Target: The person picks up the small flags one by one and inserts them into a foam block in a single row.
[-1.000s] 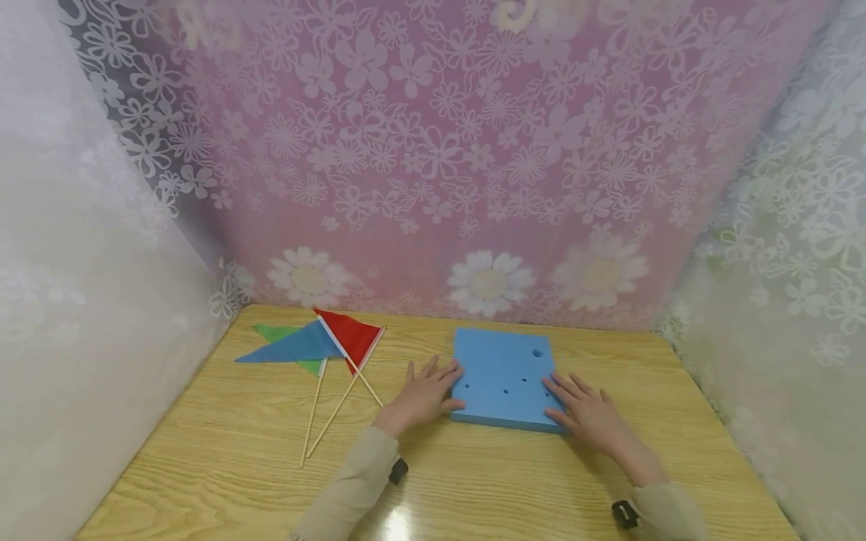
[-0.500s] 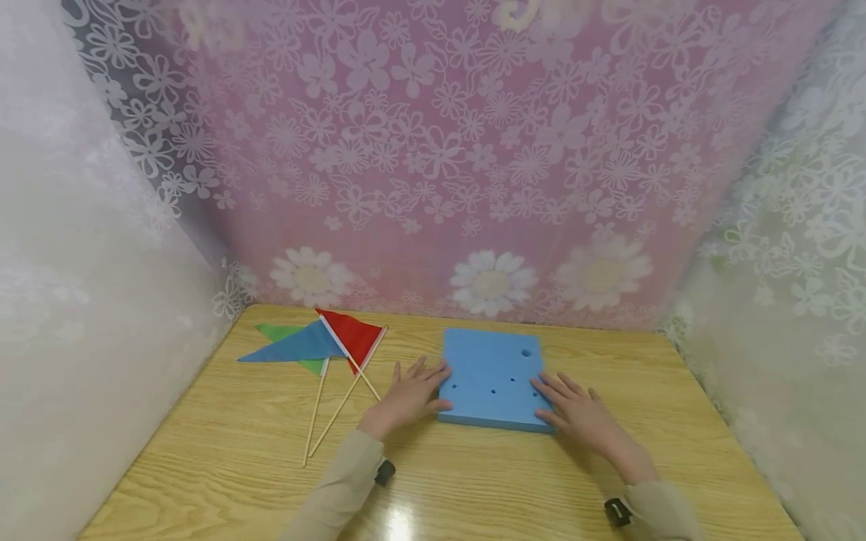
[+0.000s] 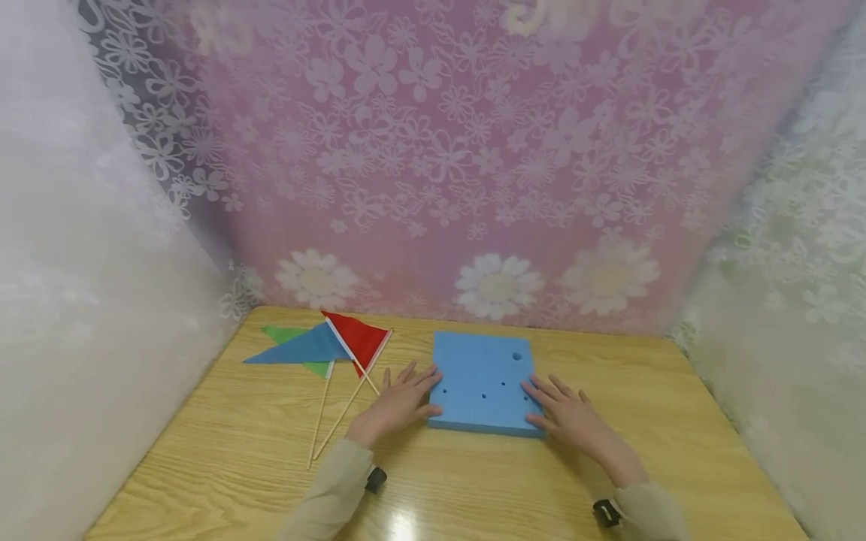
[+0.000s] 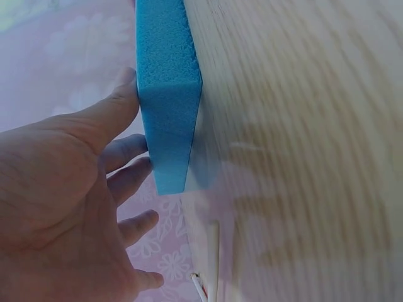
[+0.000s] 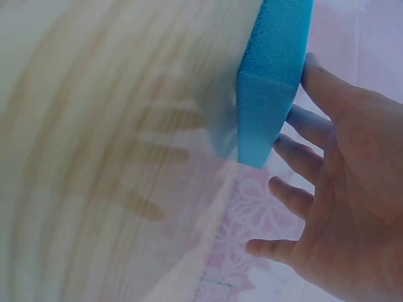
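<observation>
Three pennants, one foam block, two hands. Head view: blue foam block (image 3: 476, 368) flat on wood-grain table (image 3: 676, 421). Left hand (image 3: 394, 406) at block's left edge, right hand (image 3: 573, 421) at its right edge; both with fingers spread, resting on it, clamped on nothing. Holes in block's top, five seen: one larger hole (image 3: 517, 356) near its far right corner, four smaller holes (image 3: 483, 396) nearer its front; no stick in any. Left of block, overlapping: one green pennant (image 3: 280, 333), one blue pennant (image 3: 307, 347), one red pennant (image 3: 360, 338), on three wooden sticks (image 3: 319, 422).

Progress, my read: block is down, hands look to be steadying or squaring it; can't tell if placing is finished. All three pennants lie off the block, held by neither hand.

Left wrist view: thumb and two fingers meet block's edge, other two clear of it. Thin stick shapes apart from block, count unsure.

Right wrist view: much the same, mirrored; thumb and two fingers at block's edge, other two apart from it. No pennant visible here.
</observation>
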